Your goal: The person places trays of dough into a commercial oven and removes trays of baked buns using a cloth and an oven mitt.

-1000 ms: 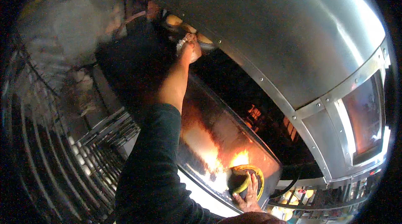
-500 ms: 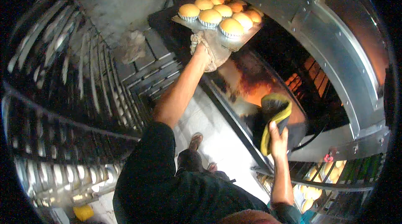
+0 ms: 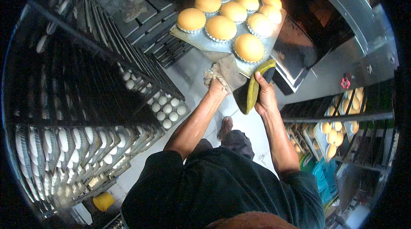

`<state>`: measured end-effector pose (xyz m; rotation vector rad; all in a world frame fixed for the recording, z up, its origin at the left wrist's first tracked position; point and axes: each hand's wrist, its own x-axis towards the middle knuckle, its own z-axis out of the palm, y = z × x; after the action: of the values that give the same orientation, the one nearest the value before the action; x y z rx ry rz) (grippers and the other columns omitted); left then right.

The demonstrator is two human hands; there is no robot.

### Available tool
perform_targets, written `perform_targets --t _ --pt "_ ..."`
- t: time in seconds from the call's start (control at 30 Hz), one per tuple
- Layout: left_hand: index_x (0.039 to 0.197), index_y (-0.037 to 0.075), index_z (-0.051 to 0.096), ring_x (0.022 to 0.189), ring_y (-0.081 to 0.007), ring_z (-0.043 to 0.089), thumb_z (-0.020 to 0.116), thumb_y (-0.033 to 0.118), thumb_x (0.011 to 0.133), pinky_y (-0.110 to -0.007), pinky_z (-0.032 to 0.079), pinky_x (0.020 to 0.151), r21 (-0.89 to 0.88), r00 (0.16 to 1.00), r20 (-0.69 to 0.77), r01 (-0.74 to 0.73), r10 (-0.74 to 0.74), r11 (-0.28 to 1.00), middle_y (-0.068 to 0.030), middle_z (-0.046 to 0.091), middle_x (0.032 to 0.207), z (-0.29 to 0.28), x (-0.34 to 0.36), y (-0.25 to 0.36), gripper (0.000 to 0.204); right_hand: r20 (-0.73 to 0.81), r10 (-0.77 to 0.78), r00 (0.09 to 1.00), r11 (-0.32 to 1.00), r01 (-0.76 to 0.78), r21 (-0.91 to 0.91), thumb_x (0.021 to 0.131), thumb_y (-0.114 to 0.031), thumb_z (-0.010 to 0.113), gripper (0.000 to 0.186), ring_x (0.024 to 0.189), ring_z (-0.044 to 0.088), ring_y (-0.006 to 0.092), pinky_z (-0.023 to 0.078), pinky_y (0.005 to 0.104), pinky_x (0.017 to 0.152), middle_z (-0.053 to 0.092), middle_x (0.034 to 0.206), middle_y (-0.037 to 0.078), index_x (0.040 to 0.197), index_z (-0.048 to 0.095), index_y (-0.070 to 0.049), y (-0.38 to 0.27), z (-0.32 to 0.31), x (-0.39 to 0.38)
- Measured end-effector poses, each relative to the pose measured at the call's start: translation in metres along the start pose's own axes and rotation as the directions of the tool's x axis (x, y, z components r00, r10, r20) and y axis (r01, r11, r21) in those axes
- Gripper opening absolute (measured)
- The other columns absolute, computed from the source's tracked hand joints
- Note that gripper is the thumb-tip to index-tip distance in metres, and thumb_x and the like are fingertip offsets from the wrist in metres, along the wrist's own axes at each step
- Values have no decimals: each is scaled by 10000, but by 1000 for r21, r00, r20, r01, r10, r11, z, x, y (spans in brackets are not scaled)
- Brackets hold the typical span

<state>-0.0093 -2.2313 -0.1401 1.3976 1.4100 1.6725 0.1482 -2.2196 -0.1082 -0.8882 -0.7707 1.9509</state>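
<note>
My left hand (image 3: 219, 88) is closed around a dirty, crumpled cloth (image 3: 229, 71) at the near edge of a metal baking tray (image 3: 185, 35). Several golden round buns (image 3: 233, 12) in fluted metal cups stand on that tray, which tilts slightly in front of me. In my right hand (image 3: 267, 98) is a folded black oven pad with a yellow border (image 3: 253, 86), gripped with the thumb on top. The pad is close to the tray's near right corner; whether it touches the tray I cannot tell.
A dark oven opening (image 3: 314, 4) with a metal ledge (image 3: 295, 55) lies ahead on the right. Racks of pale dough balls (image 3: 168, 108) fill the left side. At lower right, a rack holds trays of baked buns (image 3: 332, 134). A yellow container (image 3: 103, 201) sits at lower left.
The bun tray has come away from the oven toward me, held in my left hand. My right hand has moved left and up with the pad, close to the tray. My view has turned.
</note>
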Motion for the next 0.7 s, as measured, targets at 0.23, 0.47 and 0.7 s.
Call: perform_targets --t 0.23,0.47,0.7 --pt "929 38 635 913 -315 620 563 352 776 -458 453 858 637 991 122 -119 53 762 -141 661 941 -2 -82 24 357 -183 -110 977 994 107 -28 862 -97 662 240 785 622 171 523 295 694 636 897 68 1069 587 -2 11 -47 -81" --pt "966 66 633 950 -267 605 516 365 840 -425 446 868 -560 944 -174 140 -281 816 -104 651 987 -83 -141 19 345 -250 -76 965 985 33 -172 819 -85 699 321 783 618 155 515 285 682 639 937 81 1092 570 22 6 -103 -185" --pt "1004 66 615 959 -238 598 510 316 866 -392 457 864 -701 886 84 378 -456 605 -82 635 994 -114 -268 38 305 -198 -81 977 971 32 -237 768 -189 755 473 871 602 166 503 307 790 636 983 87 1131 568 49 21 -133 -296"
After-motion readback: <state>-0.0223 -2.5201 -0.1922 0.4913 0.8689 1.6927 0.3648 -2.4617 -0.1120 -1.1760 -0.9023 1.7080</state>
